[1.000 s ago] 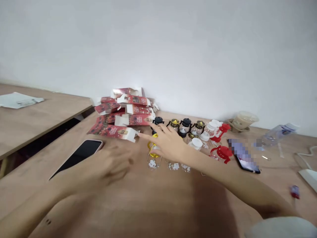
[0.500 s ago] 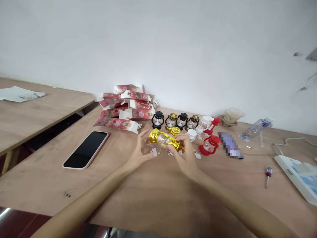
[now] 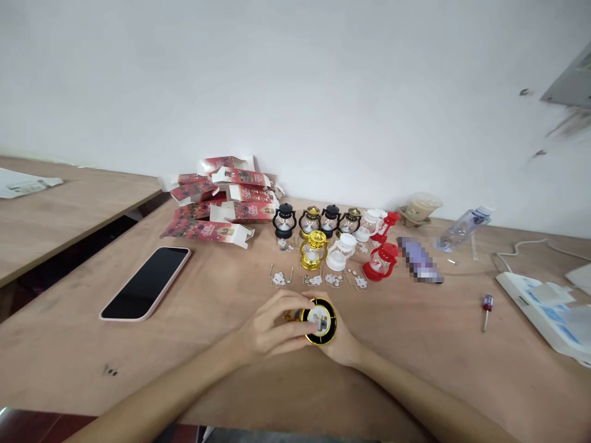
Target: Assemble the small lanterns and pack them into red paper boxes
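Note:
A small gold lantern (image 3: 331, 332) is held over the near part of the table, its round underside turned up toward me. The underside has a black ring with a gold rim and a white centre with small metal parts. From the right, my right hand (image 3: 345, 346) is closed round the lantern, its fingers mostly hidden behind it. My left hand (image 3: 270, 326) grips it from the left, fingertips on the base. Just beyond my hands lie small white pieces (image 3: 314, 280) with bent wires. Behind them stand another gold lantern (image 3: 313, 252), a white lantern (image 3: 340, 252) and a red lantern (image 3: 380, 263).
Red printed boxes (image 3: 207, 231) are piled at the back left. A phone (image 3: 145, 284) lies at left. To the right are a pixelated phone (image 3: 419, 259), a bottle (image 3: 465, 229), a lidded cup (image 3: 420, 209), a screwdriver (image 3: 487, 307) and a white power strip (image 3: 530, 307).
The gold lantern has come nearer to me and turned from lying sideways to showing its underside. My left hand, apart from it before, is now on its base.

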Demonstrator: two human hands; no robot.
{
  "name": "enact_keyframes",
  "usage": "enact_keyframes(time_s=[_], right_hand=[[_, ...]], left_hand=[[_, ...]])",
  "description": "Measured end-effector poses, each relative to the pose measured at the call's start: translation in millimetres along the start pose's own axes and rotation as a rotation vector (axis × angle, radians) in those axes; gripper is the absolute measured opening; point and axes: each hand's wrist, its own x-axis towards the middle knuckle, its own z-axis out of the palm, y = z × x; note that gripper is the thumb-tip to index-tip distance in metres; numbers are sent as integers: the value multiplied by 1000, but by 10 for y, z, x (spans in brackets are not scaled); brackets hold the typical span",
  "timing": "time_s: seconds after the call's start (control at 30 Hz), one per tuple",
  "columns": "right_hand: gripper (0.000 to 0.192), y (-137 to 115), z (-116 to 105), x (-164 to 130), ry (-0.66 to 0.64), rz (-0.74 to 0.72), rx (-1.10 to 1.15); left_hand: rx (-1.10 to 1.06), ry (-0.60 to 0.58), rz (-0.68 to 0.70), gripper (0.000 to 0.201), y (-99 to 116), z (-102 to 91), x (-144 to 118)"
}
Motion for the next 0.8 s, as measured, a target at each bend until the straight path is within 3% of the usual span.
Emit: enact_keyframes(time_s=[0.13,0.23,0.33,0.43,0.53,0.8], right_hand=[[59,-5,11,23,7,3,63],[54,-3,10,20,112,24,34],[53,5,2,6,244,36,-27],[53,11,-6,-3,336,45,-38],[52,8,-10,-1,412,41,-52],[52,66,-13,1,396,34,-87]], left_hand=[[-17,24,-38,37,-10,40,-54],[-86,14,-186,55,-118,-36,-49],[58,-168,-477,32,-345,-145,-17],[402,-361,-705,30,-596,-197,-32],[448,-449,-776,34,-745,-182,-89],[496,-393,-880,22,-799,-177,-165]])
